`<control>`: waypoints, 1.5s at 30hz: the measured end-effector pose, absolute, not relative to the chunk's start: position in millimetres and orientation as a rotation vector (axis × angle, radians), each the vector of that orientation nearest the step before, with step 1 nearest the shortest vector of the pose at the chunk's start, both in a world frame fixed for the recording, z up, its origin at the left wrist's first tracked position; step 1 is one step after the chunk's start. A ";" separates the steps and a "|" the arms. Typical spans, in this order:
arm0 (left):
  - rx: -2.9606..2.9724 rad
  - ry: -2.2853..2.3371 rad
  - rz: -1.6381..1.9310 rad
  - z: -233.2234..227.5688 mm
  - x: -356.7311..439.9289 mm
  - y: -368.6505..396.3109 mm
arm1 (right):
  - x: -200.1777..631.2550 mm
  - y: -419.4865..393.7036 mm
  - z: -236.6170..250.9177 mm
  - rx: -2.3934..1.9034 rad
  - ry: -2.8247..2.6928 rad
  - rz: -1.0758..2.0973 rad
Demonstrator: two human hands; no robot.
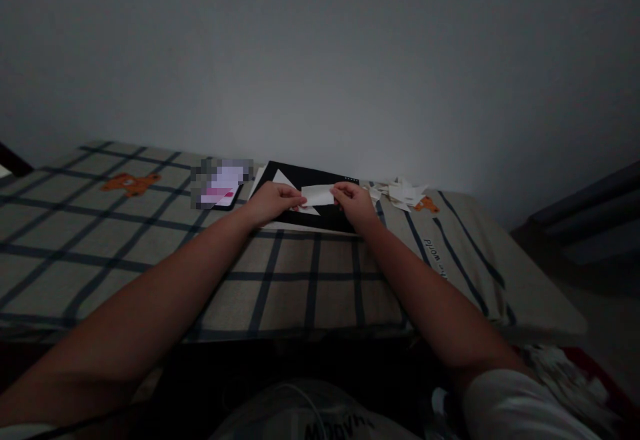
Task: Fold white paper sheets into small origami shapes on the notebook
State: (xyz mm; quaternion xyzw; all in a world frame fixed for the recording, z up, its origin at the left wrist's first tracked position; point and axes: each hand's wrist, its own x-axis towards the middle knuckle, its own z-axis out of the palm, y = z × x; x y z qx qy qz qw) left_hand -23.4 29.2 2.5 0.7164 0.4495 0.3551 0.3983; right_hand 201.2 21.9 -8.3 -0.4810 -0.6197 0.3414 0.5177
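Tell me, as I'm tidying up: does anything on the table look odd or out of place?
Only the scraps beyond the right hand: they lie in a messy heap, overlapping at odd angles. The device is partly pixelated, so I can't judge it.

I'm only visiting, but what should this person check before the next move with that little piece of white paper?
1. Left hand holds one end of the white paper: ok.
2. Right hand holds the other end: ok.
3. Phone apart from the hands: ok, it lies left of the left hand.
4. White shape on the black board is loose paper, not print: cannot tell.
5. Paper pile neatly stacked: not ok, pieces lie jumbled.
6. Bright light: not ok, the scene is dim.
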 end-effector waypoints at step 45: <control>1.869 1.169 1.054 15.9 -7.2 11.0 | 184.6 1.8 -0.1 -0.933 -1.557 1.183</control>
